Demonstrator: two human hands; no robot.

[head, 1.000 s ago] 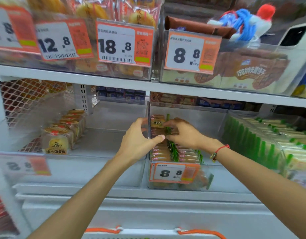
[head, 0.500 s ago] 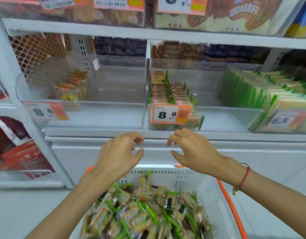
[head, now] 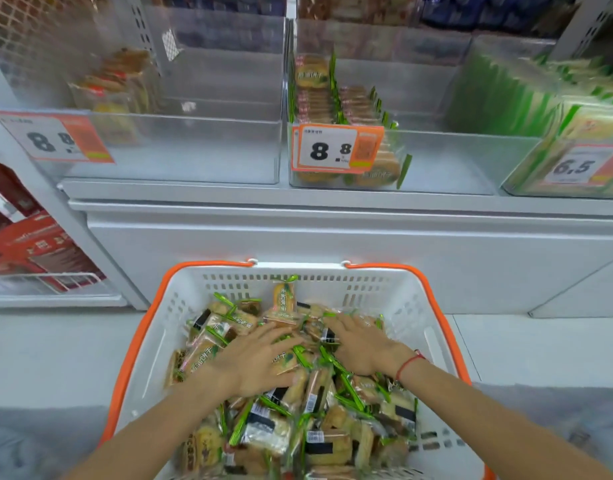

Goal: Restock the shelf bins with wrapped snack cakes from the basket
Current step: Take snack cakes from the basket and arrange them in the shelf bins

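Observation:
A white basket with orange rim (head: 364,289) sits on the floor below the shelf, heaped with several wrapped snack cakes (head: 319,410) in clear and green wrappers. My left hand (head: 253,362) lies flat on the pile, fingers spread and straight. My right hand (head: 360,341), with a red cord at the wrist, also rests on the pile with its fingers stretched forward. Neither hand holds a cake. Above, a clear shelf bin (head: 447,164) with an 8.8 price tag (head: 336,148) holds two rows of the same cakes (head: 319,95) along its left side.
Left of it stands a clear bin (head: 194,150) with a few yellow-wrapped cakes (head: 114,91). A bin of green packets (head: 540,102) with a 6.5 tag is at the right. Red boxes (head: 31,244) fill a low rack at the left. A white cabinet front (head: 332,244) rises behind the basket.
Both hands came away from the cakes in the shelf bin and dropped down into the basket, now resting on the pile. My view tilted down with them.

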